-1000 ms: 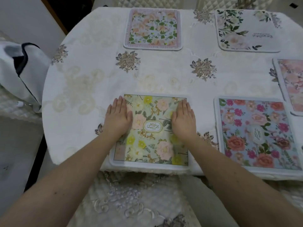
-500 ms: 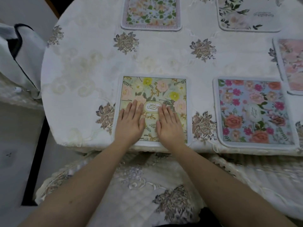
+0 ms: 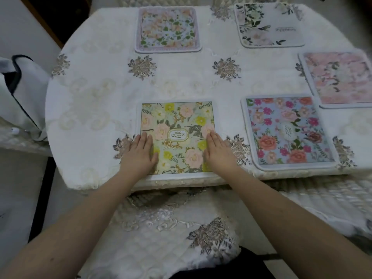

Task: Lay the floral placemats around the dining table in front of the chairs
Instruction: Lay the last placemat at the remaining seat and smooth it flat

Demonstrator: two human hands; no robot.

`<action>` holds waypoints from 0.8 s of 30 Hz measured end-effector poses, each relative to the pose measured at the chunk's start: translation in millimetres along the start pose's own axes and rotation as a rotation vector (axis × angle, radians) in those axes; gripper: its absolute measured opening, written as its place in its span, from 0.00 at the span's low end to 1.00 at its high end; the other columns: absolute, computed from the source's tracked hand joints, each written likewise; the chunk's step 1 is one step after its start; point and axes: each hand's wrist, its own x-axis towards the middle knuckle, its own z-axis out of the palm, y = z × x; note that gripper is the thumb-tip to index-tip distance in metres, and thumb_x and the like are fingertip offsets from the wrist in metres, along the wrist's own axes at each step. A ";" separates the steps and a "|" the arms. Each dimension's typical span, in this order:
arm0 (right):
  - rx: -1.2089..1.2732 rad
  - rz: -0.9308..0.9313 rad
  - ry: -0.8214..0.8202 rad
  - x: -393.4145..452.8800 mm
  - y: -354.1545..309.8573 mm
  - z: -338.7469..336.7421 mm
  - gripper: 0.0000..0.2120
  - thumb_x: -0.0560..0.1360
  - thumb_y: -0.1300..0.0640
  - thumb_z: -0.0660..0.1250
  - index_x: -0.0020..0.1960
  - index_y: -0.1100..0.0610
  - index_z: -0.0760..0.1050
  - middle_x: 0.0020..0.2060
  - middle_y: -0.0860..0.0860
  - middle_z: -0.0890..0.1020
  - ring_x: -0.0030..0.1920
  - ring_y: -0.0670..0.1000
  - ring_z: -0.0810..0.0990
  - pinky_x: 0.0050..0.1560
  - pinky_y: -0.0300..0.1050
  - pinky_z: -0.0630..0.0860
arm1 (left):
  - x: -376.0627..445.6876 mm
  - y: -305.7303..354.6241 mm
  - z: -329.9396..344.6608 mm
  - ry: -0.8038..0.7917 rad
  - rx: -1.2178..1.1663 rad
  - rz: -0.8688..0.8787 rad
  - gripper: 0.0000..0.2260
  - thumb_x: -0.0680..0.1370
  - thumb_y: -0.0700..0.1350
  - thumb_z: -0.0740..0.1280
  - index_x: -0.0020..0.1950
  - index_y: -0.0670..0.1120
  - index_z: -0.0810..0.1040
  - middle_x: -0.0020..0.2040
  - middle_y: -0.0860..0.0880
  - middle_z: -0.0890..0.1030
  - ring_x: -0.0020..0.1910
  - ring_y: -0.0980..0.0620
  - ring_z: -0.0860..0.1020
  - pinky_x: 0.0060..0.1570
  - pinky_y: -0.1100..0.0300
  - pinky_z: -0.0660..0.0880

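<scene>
A green and yellow floral placemat lies flat at the near edge of the white-clothed table. My left hand presses flat on its lower left edge, fingers straight. My right hand presses flat on its lower right edge. To the right lies a blue placemat with red and pink roses. A pink placemat sits at the right edge. Two more mats lie at the far side: a pastel one and a white one with dark leaves.
A chair seat with a quilted, embroidered cover stands right below the near table edge. Another covered chair is at the lower right. A white cloth with dark trim hangs at the left. Quilted chair backs show beyond the table.
Both hands slid apart from the mat's middle to its lower left and right edges. The view has shifted back so more of the far mats shows.
</scene>
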 end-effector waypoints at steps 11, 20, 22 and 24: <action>0.032 0.085 -0.076 -56.1 1.1 -78.7 0.26 0.84 0.49 0.51 0.79 0.56 0.54 0.79 0.54 0.59 0.77 0.54 0.59 0.75 0.54 0.59 | 0.6 99.8 -84.5 0.097 -0.003 0.187 0.24 0.80 0.57 0.58 0.73 0.47 0.69 0.71 0.46 0.72 0.69 0.46 0.70 0.64 0.48 0.67; 0.008 0.176 0.005 -112.7 53.1 -109.3 0.26 0.84 0.44 0.48 0.79 0.53 0.54 0.78 0.52 0.59 0.77 0.53 0.60 0.74 0.53 0.60 | -17.9 169.4 -102.8 0.161 0.034 0.303 0.25 0.83 0.59 0.48 0.72 0.48 0.69 0.71 0.48 0.73 0.71 0.47 0.68 0.68 0.48 0.63; 0.012 0.177 0.039 -121.4 67.8 -114.5 0.28 0.83 0.43 0.47 0.80 0.53 0.53 0.79 0.52 0.58 0.78 0.52 0.57 0.76 0.52 0.56 | -23.1 192.3 -109.1 0.170 0.037 0.321 0.27 0.82 0.60 0.44 0.72 0.48 0.69 0.71 0.48 0.73 0.71 0.47 0.68 0.68 0.48 0.63; 0.016 0.176 0.088 -130.6 85.4 -120.2 0.28 0.83 0.43 0.47 0.80 0.53 0.54 0.79 0.51 0.58 0.78 0.50 0.56 0.75 0.51 0.55 | -29.5 219.5 -117.0 0.189 0.021 0.347 0.27 0.82 0.60 0.44 0.72 0.48 0.70 0.72 0.47 0.73 0.73 0.45 0.67 0.69 0.47 0.62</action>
